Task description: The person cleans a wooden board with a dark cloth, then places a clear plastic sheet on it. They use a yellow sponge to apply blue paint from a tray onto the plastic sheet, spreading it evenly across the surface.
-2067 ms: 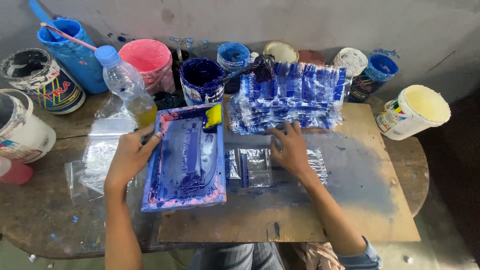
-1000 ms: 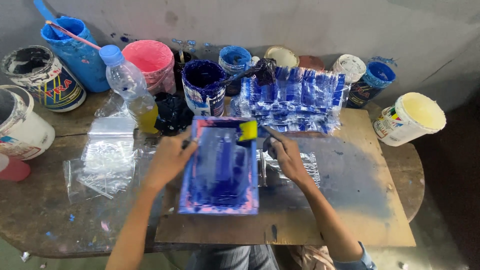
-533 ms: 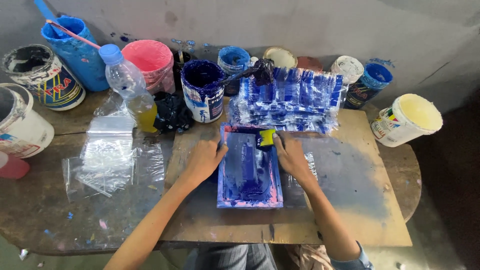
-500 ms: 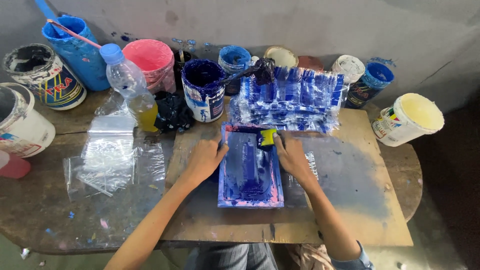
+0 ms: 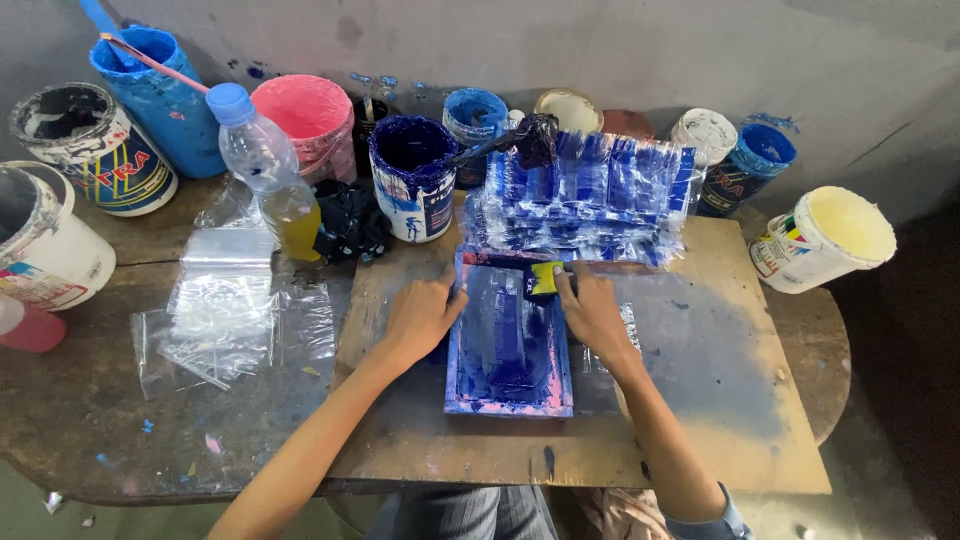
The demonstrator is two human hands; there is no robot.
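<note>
A small printing screen frame (image 5: 508, 340), smeared with blue ink, lies flat on the wooden board (image 5: 720, 370) in front of me. My left hand (image 5: 420, 318) rests flat against the frame's left edge, fingers spread. My right hand (image 5: 590, 312) sits at the frame's upper right corner, fingers on a small yellow squeegee (image 5: 545, 280) at the top edge of the frame. A clear plastic bag (image 5: 628, 322) pokes out from under the frame on the right.
Printed blue plastic bags (image 5: 590, 200) lie fanned behind the frame. Paint buckets (image 5: 412, 185) and tubs line the back; a white bucket (image 5: 825, 235) stands right. A plastic bottle (image 5: 268, 170) and a stack of clear bags (image 5: 225, 310) lie left.
The frame has been carried from the left side of the board and laid down over the clear bag at the centre. My right hand has shifted from the bag to the squeegee.
</note>
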